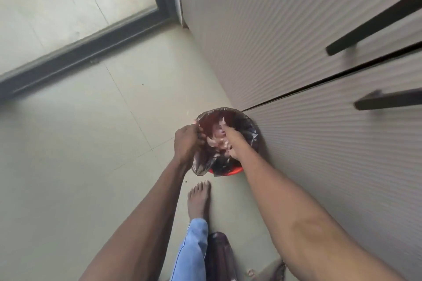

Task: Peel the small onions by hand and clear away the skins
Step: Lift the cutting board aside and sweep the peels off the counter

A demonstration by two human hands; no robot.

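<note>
A small red bin (222, 172) lined with a dark plastic bag (246, 125) stands on the floor against the cabinet. My left hand (186, 141) grips the bag's left edge. Over the bin's mouth, my right hand (230, 141) reaches in, with pinkish onion skins (217, 138) at its fingers. The blur hides whether those fingers hold the skins or let them drop. No whole onions are in view.
Ribbed grey cabinet fronts (296, 52) with black bar handles (374, 23) rise on the right. A dark-framed glass door (80, 50) lies far left. My bare foot (198, 198) and blue trouser leg (194, 251) stand just before the bin on the pale tiled floor (91, 143).
</note>
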